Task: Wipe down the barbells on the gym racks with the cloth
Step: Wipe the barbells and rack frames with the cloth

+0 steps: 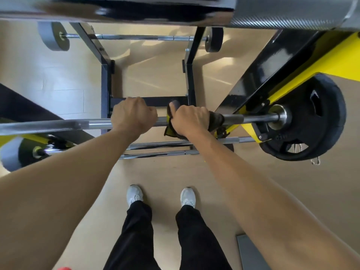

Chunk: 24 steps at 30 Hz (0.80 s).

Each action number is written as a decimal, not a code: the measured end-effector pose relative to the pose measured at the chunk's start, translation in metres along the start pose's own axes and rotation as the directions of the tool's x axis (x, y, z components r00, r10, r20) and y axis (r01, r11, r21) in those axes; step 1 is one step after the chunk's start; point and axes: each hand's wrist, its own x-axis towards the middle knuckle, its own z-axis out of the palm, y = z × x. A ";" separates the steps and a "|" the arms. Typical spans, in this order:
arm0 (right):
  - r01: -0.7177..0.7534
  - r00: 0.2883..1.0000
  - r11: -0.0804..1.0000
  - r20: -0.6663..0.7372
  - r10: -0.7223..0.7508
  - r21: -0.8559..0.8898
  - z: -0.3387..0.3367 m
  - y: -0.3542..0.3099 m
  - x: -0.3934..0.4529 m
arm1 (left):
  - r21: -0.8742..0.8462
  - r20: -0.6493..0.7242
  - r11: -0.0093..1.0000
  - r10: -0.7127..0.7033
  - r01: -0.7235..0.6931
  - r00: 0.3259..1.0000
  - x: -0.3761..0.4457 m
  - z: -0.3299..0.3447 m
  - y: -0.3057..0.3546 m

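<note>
A chrome barbell (58, 125) runs across the view at waist height, with a black plate (319, 121) on its right end. My left hand (134, 115) grips the bare bar near its middle. Just to the right, my right hand (190, 118) grips a dark cloth with a yellow edge (217, 118) that is wrapped round the bar. Two more chrome bars (161, 145) lie lower down on the rack, below my hands. Another barbell (136, 37) with a grey and a black plate rests at the far side.
A black steel rack frame (106, 82) stands beyond the bar. A yellow and black upright (292, 75) slants at the right. Blurred equipment (175, 10) hangs overhead. My feet in white shoes (134, 194) stand on a beige floor. A grey mat corner (249, 252) lies at the lower right.
</note>
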 end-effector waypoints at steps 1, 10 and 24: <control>-0.007 0.998 0.999 -0.058 0.010 0.052 0.005 -0.009 -0.003 | 0.002 -0.027 1.000 0.018 -0.018 0.999 -0.002 0.000 -0.001; -0.186 0.971 -0.015 0.186 0.151 0.982 -0.044 -0.080 -0.050 | -0.722 -0.325 0.623 0.080 -0.302 0.942 -0.061 -0.021 -0.053; 0.355 0.902 0.679 -0.046 -0.428 0.643 -0.018 -0.237 -0.018 | -0.864 0.114 0.411 -0.403 0.291 0.908 -0.110 -0.033 -0.207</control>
